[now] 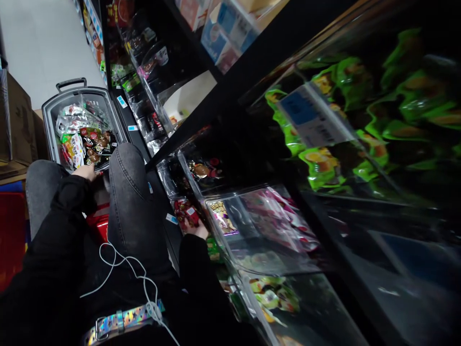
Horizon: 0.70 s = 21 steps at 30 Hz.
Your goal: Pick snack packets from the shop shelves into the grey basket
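Note:
My left hand [86, 171] reaches between my knees to the near edge of a grey bin [48, 115] filled with snack packets [84, 139]; its fingers touch the packets there, but whether they grip one is hidden. My right hand [197, 230] is at a low shelf compartment, closed on a red snack packet [185, 214]. Both arms are in black sleeves. My knees in grey jeans [126, 192] sit between the two hands.
Black shelving on the right holds clear bins of pink packets [277, 216], green packets [324, 168] and yellow-green ones [273, 298]. Cardboard boxes [16, 125] stand at the left, with something red [10, 230] below them. A white cable [137, 274] hangs over my lap.

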### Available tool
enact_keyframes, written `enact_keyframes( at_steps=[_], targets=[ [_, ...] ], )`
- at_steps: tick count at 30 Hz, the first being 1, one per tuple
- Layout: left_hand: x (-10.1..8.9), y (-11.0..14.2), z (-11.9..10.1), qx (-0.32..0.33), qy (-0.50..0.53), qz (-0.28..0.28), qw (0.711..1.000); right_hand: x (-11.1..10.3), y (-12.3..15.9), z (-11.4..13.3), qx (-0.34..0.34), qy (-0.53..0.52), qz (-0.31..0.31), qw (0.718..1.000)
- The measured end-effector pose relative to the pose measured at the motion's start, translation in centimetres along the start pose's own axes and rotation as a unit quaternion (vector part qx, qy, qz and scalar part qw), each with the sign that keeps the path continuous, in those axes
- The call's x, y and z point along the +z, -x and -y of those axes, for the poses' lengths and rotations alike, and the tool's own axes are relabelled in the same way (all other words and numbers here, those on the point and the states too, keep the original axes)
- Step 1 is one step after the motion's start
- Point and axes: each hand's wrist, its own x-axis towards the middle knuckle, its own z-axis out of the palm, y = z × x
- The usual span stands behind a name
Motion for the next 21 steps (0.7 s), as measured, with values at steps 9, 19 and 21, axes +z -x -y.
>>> enact_keyframes(
  at_steps=[9, 19, 21],
  targets=[
    [-2.7, 3.3, -1.0, 0.140, 0.264, -0.166, 0.940, -2.2, 7.0, 3.2, 0.131, -0.193, 0.052, 0.971],
    [-3.1, 10.3, -6.5, 0.264, 0.558, 0.316, 0.720, 3.4, 9.8, 16.5, -0.118, -0.226, 0.239, 0.937],
    [-2.3, 10.9, -7.9, 0.275, 0.675, 0.300, 0.615, 5.5, 9.5, 17.3, -0.202, -0.175, 0.251, 0.930]
  ],
)
